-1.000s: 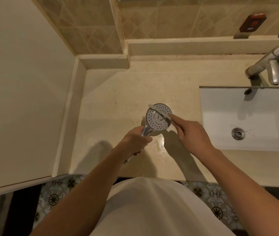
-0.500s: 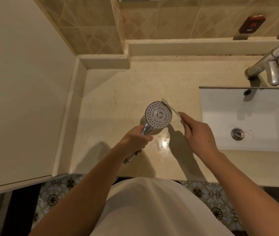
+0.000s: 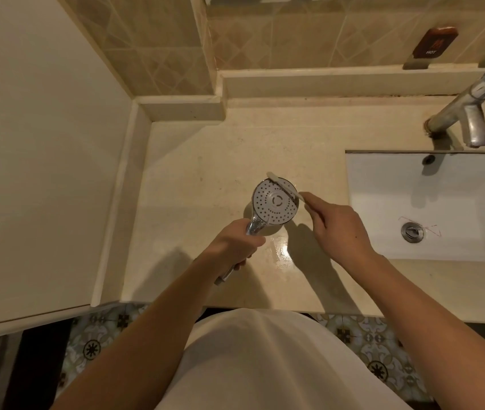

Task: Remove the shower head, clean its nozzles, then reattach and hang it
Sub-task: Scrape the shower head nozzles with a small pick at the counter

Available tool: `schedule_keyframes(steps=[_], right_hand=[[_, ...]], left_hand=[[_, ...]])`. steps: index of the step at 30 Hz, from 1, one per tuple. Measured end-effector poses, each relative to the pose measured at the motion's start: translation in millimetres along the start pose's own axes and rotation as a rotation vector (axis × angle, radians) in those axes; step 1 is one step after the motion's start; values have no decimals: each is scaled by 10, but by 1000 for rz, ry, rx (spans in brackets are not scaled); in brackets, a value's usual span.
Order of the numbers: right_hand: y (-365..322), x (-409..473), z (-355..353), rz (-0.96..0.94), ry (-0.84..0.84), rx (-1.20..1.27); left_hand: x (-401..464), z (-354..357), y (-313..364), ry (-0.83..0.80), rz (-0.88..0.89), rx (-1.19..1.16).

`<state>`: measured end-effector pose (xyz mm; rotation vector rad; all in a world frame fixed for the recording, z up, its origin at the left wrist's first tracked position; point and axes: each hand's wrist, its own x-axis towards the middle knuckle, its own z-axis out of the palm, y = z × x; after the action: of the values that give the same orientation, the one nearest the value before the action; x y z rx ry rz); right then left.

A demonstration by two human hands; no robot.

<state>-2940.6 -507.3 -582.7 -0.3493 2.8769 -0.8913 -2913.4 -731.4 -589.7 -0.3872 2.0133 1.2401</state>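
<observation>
A chrome shower head (image 3: 275, 205) is held face up over the beige counter (image 3: 220, 161), its round white nozzle plate dotted with holes. My left hand (image 3: 232, 244) grips its handle, whose end sticks out below the fist. My right hand (image 3: 338, 226) pinches a white toothbrush (image 3: 283, 185) by its handle. The brush lies across the upper right rim of the nozzle plate, its head at the top edge.
A white sink basin (image 3: 430, 199) with a metal drain lies to the right, under a chrome tap (image 3: 469, 113). A wet patch (image 3: 282, 250) shines on the counter below the shower head. A cream wall panel stands at the left; patterned floor tiles show below.
The toothbrush swept off the nozzle plate to the right half a second ago, and has now come back left across the plate's upper rim. The left hand has held still.
</observation>
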Motion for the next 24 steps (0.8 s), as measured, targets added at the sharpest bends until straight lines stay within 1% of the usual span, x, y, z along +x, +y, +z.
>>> schedule_keyframes(steps=[2, 4, 6, 8, 9, 10, 13, 15, 17, 19, 20, 21, 22, 24], right_hand=[[5, 25, -16, 15, 21, -7], [-22, -42, 18, -29, -26, 9], [-72, -156, 85, -102, -161, -9], [-87, -244, 111, -178, -293, -114], [-56, -237, 99, -187, -285, -128], [-20, -207, 73, -169, -238, -104], [71, -96, -32, -45, -42, -22], [99, -52, -72, 7, 4, -18], [76, -84, -60, -23, -39, 0], [22, -176, -6, -116, -176, -13], [-2, -231, 22, -166, -255, -56], [-8, -270, 39, -199, -297, -102], [7, -272, 38, -204, -287, -122], [79, -202, -2, -122, -160, -78]], left_hand=[[-4, 6, -4, 3, -3, -1], [-14, 7, -16, 2, -7, -10], [-22, 1, -26, 1, -11, -15], [-29, -9, -28, 7, -10, -14], [-31, -15, -30, 6, -7, -16], [-28, -18, -30, 3, -2, -19], [-21, -12, -27, -2, 5, -32], [-15, -4, -25, -4, 1, -35], [-10, 5, -32, -14, -5, -31], [-8, 9, -53, -23, -10, -41], [-9, 8, -63, -24, -11, -44], [-13, 4, -69, -25, -14, -43], [-16, 0, -71, -26, -16, -41], [-13, -7, -69, -27, -14, -44]])
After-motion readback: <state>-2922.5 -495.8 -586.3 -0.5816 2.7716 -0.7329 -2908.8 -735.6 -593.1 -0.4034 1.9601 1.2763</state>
